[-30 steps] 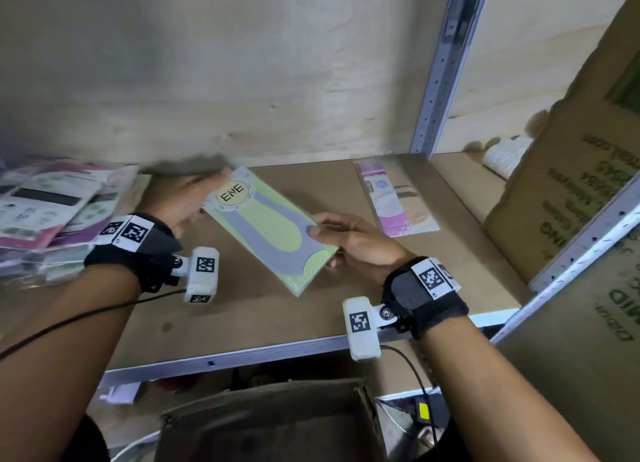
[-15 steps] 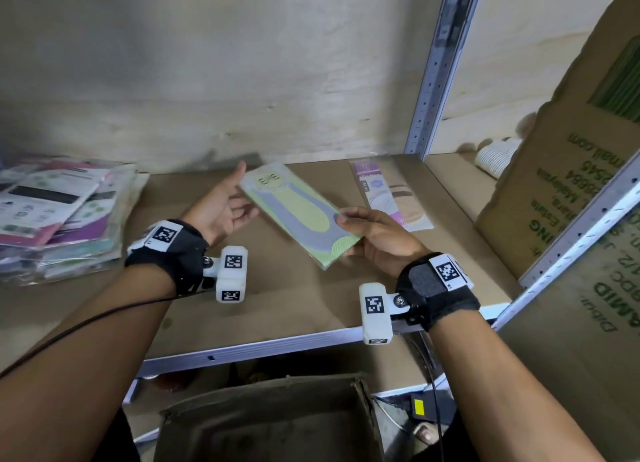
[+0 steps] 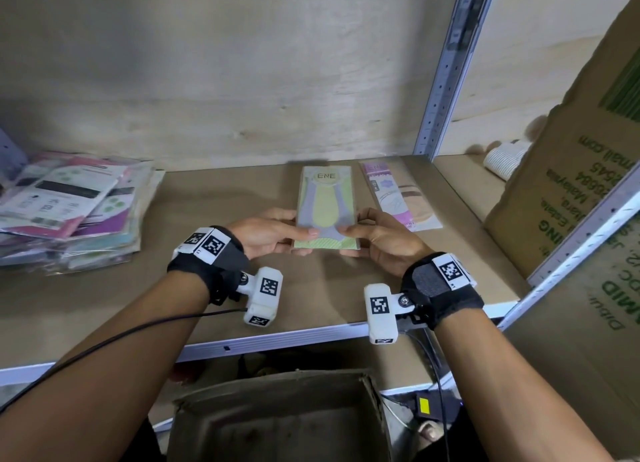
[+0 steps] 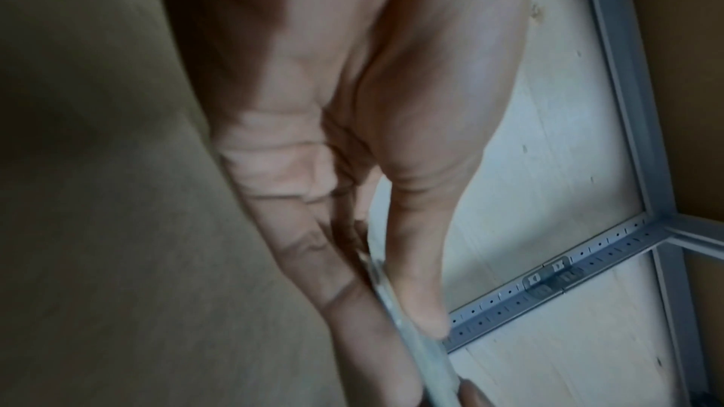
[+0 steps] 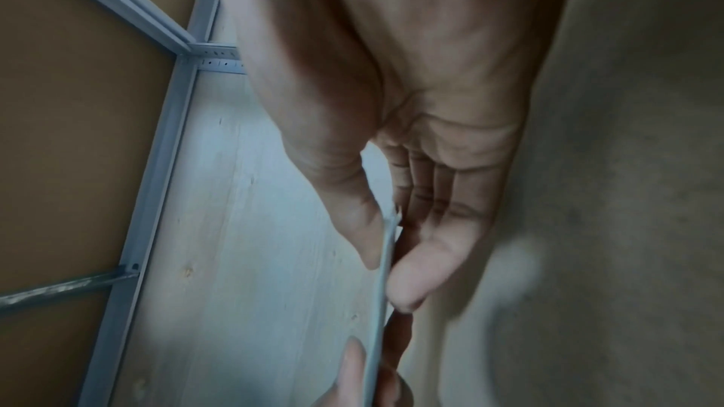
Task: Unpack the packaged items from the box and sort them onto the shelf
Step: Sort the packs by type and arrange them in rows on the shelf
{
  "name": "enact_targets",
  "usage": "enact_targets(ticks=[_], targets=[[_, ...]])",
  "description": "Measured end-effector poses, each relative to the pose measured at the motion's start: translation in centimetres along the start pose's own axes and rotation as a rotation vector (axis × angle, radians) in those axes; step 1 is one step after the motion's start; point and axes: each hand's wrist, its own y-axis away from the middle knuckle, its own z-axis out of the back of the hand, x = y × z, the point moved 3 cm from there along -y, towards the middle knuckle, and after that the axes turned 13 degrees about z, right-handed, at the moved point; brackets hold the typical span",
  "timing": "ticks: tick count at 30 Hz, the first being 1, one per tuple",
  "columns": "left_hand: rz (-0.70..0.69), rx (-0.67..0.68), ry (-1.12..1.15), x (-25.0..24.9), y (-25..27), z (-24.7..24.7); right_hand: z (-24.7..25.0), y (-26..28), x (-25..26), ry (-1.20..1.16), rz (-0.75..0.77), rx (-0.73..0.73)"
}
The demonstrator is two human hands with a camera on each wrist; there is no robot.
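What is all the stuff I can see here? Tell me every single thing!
ENE packet: one, green and grey, over the shelf middle, held at its near end.
Pink packet: one, pink and white, flat on the shelf, right of it.
Packet pile: one stack, mixed colours, shelf left.
Shelf: one, brown board, grey metal edge.
Printed carton: one, brown, green print, right.
Open box: one, brown, below the shelf.
White ribbed bundle: one, behind the carton.
Left hand: pinches the packet.
Right hand: pinches it too.
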Motion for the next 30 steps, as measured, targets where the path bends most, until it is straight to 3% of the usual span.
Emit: enact_targets(ticks=[5,14,20,30], targets=[[0.034,-0.035,0.027,0.0,0.8,0.8,0.0,-0.3,0.3,0.133,0.015,-0.007],[0.048,-0.428,-0.154,0.4,0.8,1.9,-0.1,-0.6,1.1,0.563,-0.019,-0.005],[0.207,-0.459,-0.204,-0.2,2.0,2.5,-0.5,-0.9,1.2,0.633,-0.023,-0.011],[0.174,-0.347,-0.118,-0.9,1.3,0.3,-0.7,-1.4,1.8,0.668,0.048,-0.021]])
